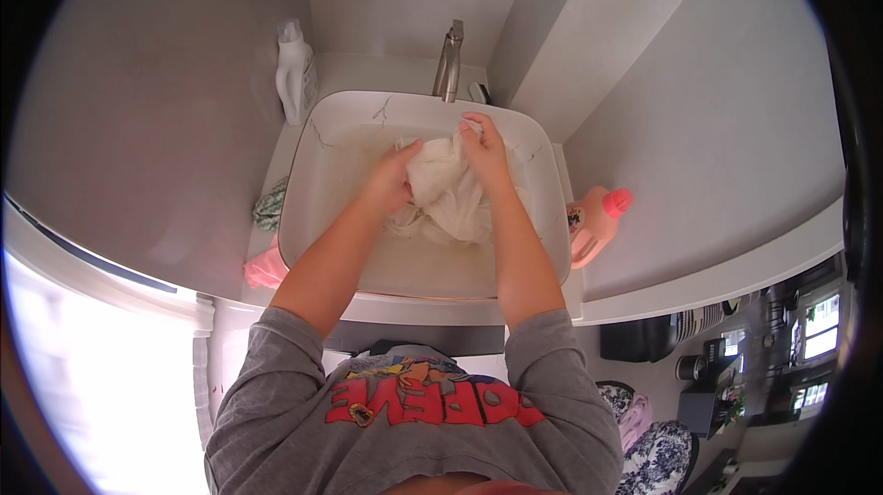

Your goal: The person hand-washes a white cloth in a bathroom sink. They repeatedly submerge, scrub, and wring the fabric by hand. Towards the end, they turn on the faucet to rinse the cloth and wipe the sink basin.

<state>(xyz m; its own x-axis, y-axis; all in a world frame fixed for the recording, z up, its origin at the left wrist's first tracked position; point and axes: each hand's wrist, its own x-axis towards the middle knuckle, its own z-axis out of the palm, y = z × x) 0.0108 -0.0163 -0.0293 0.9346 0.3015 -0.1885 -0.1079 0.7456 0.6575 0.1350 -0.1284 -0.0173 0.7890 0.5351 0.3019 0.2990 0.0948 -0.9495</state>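
A wet white cloth (448,184) is bunched up in a white rectangular sink (308,219) that holds cloudy water. My left hand (394,175) grips the cloth's left side, its thumb lying on top. On the upper right, my right hand (485,147) pinches another part of the same cloth near the far rim. The cloth is lifted between both hands, while its lower folds rest in the water. Behind the sink stands a metal faucet (449,63), its spout over the far rim.
A white jug-like bottle (294,76) stands at the back left. A pink bottle with a red cap (601,224) is right of the sink. Left of the sink lie a green patterned cloth (270,205) and a pink item (266,267). Grey walls close in both sides.
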